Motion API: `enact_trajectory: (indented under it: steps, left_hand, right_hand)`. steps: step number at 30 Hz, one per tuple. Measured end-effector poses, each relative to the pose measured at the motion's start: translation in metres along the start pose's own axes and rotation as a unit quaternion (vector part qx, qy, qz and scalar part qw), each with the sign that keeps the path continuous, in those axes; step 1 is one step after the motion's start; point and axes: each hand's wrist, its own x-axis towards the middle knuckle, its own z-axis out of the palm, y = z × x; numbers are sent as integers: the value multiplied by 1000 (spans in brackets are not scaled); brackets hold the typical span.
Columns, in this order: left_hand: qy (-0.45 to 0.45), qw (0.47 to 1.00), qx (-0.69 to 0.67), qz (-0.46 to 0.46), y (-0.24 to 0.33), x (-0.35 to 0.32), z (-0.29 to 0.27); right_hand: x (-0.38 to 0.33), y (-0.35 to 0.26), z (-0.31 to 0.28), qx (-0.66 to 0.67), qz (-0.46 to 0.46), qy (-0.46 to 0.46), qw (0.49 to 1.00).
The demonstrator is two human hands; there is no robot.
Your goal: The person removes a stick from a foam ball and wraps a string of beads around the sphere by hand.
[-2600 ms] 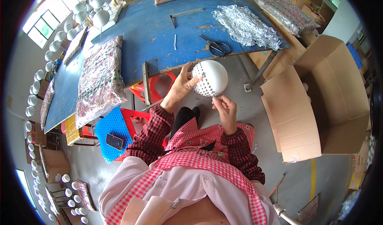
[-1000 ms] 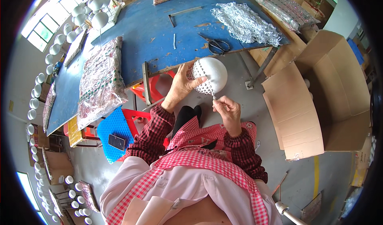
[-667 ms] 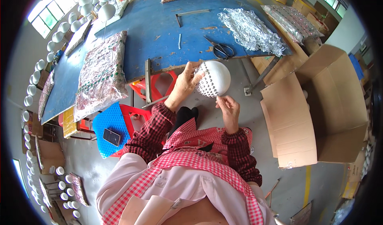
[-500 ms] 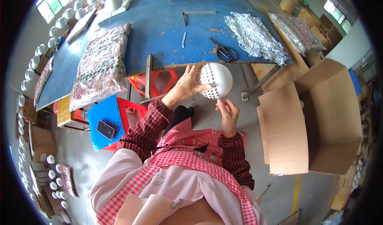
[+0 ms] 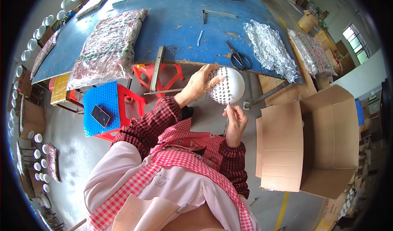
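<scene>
My left hand [image 5: 199, 85] grips a white ball [image 5: 227, 85] whose near side is covered in rows of small silver beads. I hold it in the air just in front of the blue table's edge. My right hand [image 5: 235, 118] is right below the ball with thumb and fingers pinched together, seemingly on a thin bead strand that I can barely make out. Both sleeves are dark red checked cloth over a pink apron.
The blue table [image 5: 176, 22] carries black scissors [image 5: 239, 60], heaps of silver bead strings [image 5: 268, 49], a foil-wrapped bundle [image 5: 107, 47] and a short white bead strip [image 5: 199, 38]. An open cardboard box [image 5: 311, 143] stands at my right. A red stool with a blue mat and phone [image 5: 100, 115] is left.
The view has tilted so the table fills more of the top. My left hand has turned the ball slightly; my right hand stays pinched just beneath it.
</scene>
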Motion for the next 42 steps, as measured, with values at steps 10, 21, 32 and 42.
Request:
enact_trajectory:
  steps: [10,21,32,42]
  left_hand:
    - [-19,997,68,38,1,-1,-5]
    - [-38,992,-109,-44,-5,5,1]
    - [-81,997,0,0,5,1,-4]
    - [-67,975,-197,-82,-1,0,2]
  right_hand:
    - [7,18,-6,-5,15,10,1000]
    - [6,14,-5,12,7,2,1000]
    - [3,16,-8,-17,147,-18,989]
    - [-8,22,0,11,-8,74,997]
